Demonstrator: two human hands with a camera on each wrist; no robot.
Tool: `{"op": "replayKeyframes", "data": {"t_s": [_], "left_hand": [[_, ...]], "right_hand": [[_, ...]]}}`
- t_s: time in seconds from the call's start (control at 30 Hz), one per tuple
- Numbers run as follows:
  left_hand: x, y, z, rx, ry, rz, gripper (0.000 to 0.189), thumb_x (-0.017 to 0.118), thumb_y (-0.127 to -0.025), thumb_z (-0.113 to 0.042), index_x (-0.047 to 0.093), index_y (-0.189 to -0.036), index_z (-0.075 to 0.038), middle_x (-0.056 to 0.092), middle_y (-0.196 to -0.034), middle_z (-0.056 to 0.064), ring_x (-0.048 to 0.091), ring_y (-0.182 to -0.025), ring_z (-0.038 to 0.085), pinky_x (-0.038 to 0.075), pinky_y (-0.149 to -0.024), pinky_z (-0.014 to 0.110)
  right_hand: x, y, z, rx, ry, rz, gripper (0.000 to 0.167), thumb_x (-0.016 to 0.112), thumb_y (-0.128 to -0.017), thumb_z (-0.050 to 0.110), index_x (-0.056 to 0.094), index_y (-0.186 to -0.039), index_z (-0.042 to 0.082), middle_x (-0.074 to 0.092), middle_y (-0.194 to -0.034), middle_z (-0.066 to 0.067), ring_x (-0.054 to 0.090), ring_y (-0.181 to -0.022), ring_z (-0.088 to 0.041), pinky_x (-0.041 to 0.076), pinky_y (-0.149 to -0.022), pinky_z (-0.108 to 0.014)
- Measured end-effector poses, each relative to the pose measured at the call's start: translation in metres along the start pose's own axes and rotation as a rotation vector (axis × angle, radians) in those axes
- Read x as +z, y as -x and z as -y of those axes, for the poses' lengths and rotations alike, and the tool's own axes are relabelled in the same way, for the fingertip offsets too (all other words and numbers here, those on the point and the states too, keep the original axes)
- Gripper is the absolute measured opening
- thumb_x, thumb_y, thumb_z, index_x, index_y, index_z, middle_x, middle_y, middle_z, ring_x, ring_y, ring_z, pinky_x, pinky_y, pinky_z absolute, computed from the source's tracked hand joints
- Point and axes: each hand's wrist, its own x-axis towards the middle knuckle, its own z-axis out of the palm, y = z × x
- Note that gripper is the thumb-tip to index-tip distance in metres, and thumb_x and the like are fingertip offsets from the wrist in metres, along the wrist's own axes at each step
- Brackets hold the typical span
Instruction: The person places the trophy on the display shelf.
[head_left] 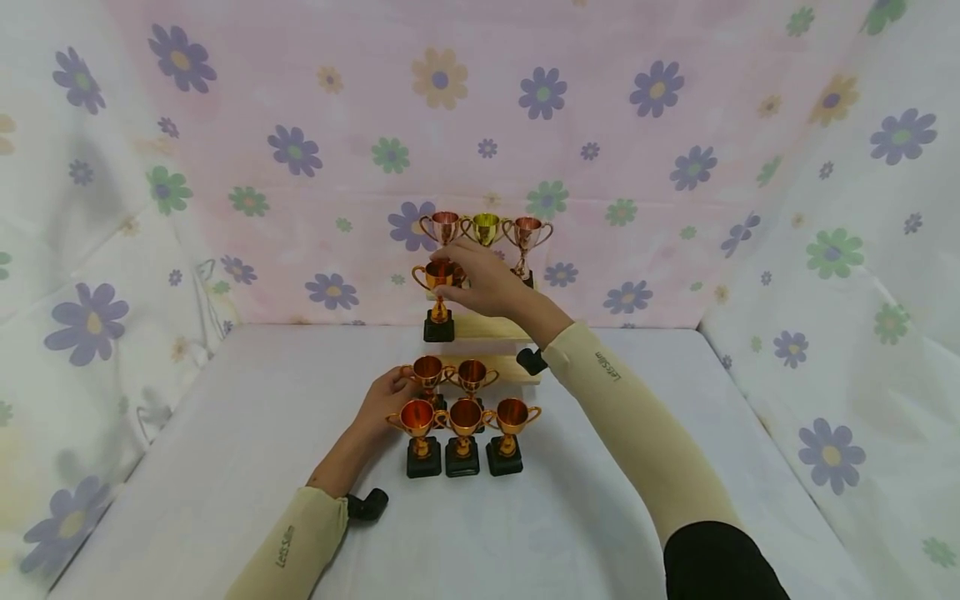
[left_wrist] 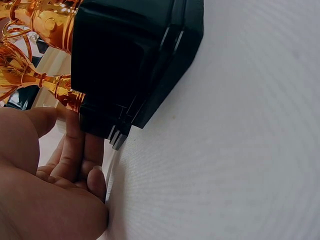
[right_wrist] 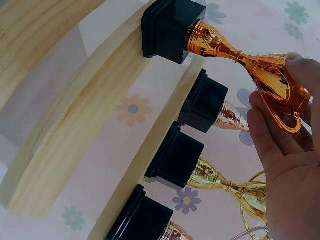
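Observation:
My right hand (head_left: 486, 282) holds an orange-gold trophy cup (head_left: 438, 315) by its bowl, thumb on one side and fingers on the other. Its black square base (right_wrist: 172, 31) is at the left end of a middle wooden step (right_wrist: 75, 120); whether it bears on the wood is hard to tell. Down on the white table, my left hand (head_left: 378, 407) pinches the back-left trophy (head_left: 427, 372) low down, near its base. In the left wrist view, a nearer trophy's black base (left_wrist: 125, 55) partly covers that one.
Three matching trophies (head_left: 463, 417) form a front row, with another trophy (head_left: 472, 377) behind them. On the top step stand two rose-coloured cups (head_left: 527, 233) and a gold cup (head_left: 486, 227) between them. A lower wooden step (head_left: 502, 368) sits behind the table trophies. Flowered cloth (head_left: 630, 250) surrounds the table.

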Motion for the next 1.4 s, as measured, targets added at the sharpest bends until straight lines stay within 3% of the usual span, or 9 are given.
{"op": "replayKeyframes", "data": {"t_s": [0.2, 0.43, 0.77, 1.03, 1.4], "left_hand": [[0.001, -0.009, 0.013, -0.016, 0.005, -0.009, 0.022, 0.058, -0.109, -0.018, 0.059, -0.120, 0.000, 0.072, -0.096, 0.006, 0.059, -0.088, 0.018, 0.048, -0.076, 0.028], [0.005, -0.022, 0.036, -0.004, -0.002, -0.041, 0.025, 0.057, -0.109, -0.022, 0.059, -0.125, -0.002, 0.075, -0.110, 0.010, 0.063, -0.094, 0.016, 0.050, -0.081, 0.026], [0.005, -0.021, 0.033, 0.004, 0.008, -0.046, 0.020, 0.056, -0.109, -0.020, 0.059, -0.120, -0.004, 0.076, -0.113, 0.011, 0.065, -0.095, 0.015, 0.051, -0.082, 0.024], [0.006, -0.021, 0.035, 0.009, -0.007, -0.048, 0.023, 0.055, -0.110, -0.021, 0.059, -0.123, -0.002, 0.076, -0.118, 0.015, 0.067, -0.099, 0.016, 0.052, -0.085, 0.023], [0.004, -0.019, 0.036, 0.006, -0.028, -0.051, 0.025, 0.054, -0.110, -0.022, 0.060, -0.125, -0.002, 0.075, -0.120, 0.015, 0.066, -0.103, 0.019, 0.051, -0.086, 0.024]], "right_hand": [[0.003, -0.004, 0.001, 0.001, 0.022, -0.002, 0.052, 0.074, -0.102, 0.030, 0.058, -0.146, 0.008, 0.057, -0.143, -0.009, 0.055, -0.133, -0.025, 0.045, -0.114, -0.041], [0.005, -0.007, -0.003, 0.006, 0.021, -0.009, 0.053, 0.073, -0.103, 0.028, 0.056, -0.148, 0.005, 0.057, -0.144, -0.009, 0.054, -0.135, -0.026, 0.044, -0.115, -0.042], [0.006, -0.006, -0.003, -0.003, 0.028, -0.024, 0.055, 0.074, -0.102, 0.027, 0.056, -0.149, 0.006, 0.057, -0.143, -0.010, 0.054, -0.134, -0.026, 0.043, -0.116, -0.042], [0.001, 0.006, 0.000, 0.060, -0.021, -0.006, 0.068, 0.073, -0.102, 0.030, 0.044, -0.160, 0.009, 0.049, -0.154, -0.011, 0.051, -0.140, -0.028, 0.042, -0.117, -0.048], [-0.003, 0.031, -0.005, -0.035, -0.048, -0.128, 0.068, 0.077, -0.099, 0.022, 0.045, -0.157, 0.006, 0.050, -0.148, -0.014, 0.056, -0.128, -0.030, 0.048, -0.109, -0.047]]}}
